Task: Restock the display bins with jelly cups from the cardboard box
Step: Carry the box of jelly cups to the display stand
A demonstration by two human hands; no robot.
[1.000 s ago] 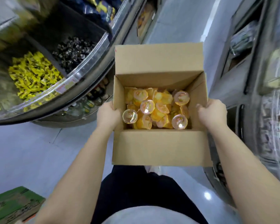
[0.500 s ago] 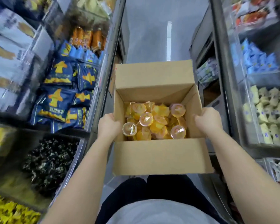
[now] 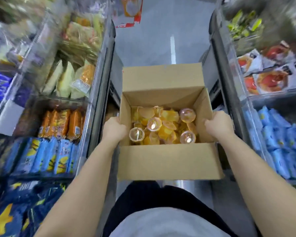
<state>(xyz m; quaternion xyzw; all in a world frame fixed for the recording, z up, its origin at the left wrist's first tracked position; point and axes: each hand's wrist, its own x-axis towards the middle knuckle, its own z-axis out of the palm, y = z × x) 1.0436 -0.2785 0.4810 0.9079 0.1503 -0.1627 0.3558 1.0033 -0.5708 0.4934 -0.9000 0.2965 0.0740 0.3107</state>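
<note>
My left hand (image 3: 114, 130) and right hand (image 3: 219, 124) clamped on cardboard box (image 3: 167, 161) sides, mouth upward, flaps fore and aft, jelly cups (image 3: 162, 129) inside

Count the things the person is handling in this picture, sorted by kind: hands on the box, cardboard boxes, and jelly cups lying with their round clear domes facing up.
Hands gripping the box: 2 (left hand, right hand)
Brown cardboard box: 1
Dome-up clear jelly cups: 4
Total: 7

grey floor (image 3: 154, 31), snack-filled shelving (image 3: 99, 82) both sides
</note>
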